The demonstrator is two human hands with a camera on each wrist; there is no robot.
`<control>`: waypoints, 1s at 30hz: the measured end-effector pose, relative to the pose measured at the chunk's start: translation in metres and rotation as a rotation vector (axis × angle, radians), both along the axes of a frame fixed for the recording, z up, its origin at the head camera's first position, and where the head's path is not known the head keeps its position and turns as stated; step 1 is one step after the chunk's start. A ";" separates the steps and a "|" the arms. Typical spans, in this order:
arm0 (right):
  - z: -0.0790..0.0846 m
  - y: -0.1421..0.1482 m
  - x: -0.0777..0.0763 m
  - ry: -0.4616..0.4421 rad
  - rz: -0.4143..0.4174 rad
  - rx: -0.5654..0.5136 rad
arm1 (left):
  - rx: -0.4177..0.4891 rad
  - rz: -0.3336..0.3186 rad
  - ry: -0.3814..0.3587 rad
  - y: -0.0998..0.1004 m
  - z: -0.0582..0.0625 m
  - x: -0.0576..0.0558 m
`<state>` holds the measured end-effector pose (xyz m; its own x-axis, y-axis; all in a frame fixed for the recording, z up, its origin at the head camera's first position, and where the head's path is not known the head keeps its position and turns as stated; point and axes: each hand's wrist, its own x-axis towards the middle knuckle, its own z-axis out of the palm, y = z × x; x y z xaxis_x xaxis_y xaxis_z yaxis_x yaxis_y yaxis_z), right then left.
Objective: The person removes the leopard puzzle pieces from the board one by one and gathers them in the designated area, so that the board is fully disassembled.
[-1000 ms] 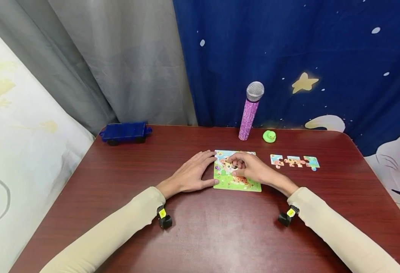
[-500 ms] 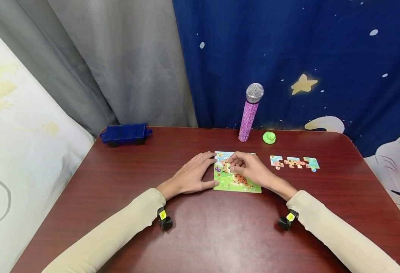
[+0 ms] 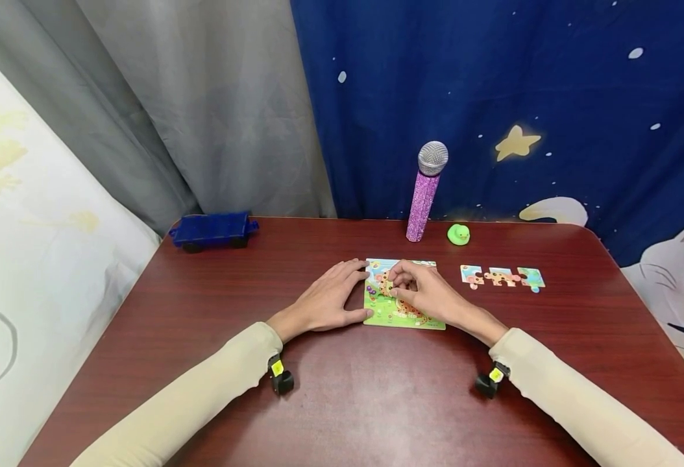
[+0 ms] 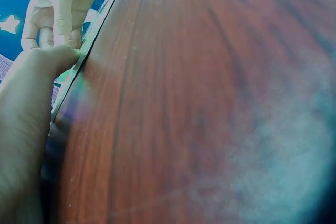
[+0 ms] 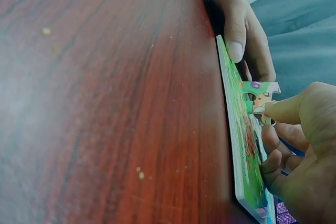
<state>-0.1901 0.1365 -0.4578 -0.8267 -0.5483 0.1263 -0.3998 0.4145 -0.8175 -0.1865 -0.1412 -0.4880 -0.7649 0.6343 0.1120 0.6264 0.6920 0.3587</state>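
Two pale sleeves reach in from the near side of my head view, each with a black wrist camera above the dark red-brown surface. The left hand rests left of the puzzle board, its fingers spread and nearly straight, thumb and fingertips at the board's left edge. The board lies flat, its green meadow side near and its pale sky side far; I cannot judge which of its sides is longer. The spotted animal printed on it has its head to the far left and its body to the near right. From the right, the right hand arches over the board, thumb and forefinger pinching a puzzle piece, the other fingers curled beneath. My right wrist view shows that piece over the board's left part, green and purple print showing, jutting out from the fingertips to the left; its long axis and whether it touches the board I cannot make out. Right of the board, three loose pieces lie in a row running left to right. Farther back stand a green duck and, left of it, a purple microphone, silver head up, leaning right. At the far left sits a blue toy wagon, lengthwise left to right, before a grey curtain.
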 end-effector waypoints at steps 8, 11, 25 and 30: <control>0.001 0.001 0.002 -0.031 0.007 0.006 | 0.005 0.000 0.008 0.000 0.002 0.001; 0.002 0.001 0.003 -0.051 0.009 0.001 | 0.003 0.002 0.004 0.000 0.002 0.001; 0.003 -0.001 0.003 -0.098 -0.010 -0.020 | -0.016 0.007 -0.007 0.001 0.003 0.002; 0.002 -0.001 0.003 -0.072 -0.027 -0.034 | -0.021 0.008 -0.008 0.000 0.004 0.002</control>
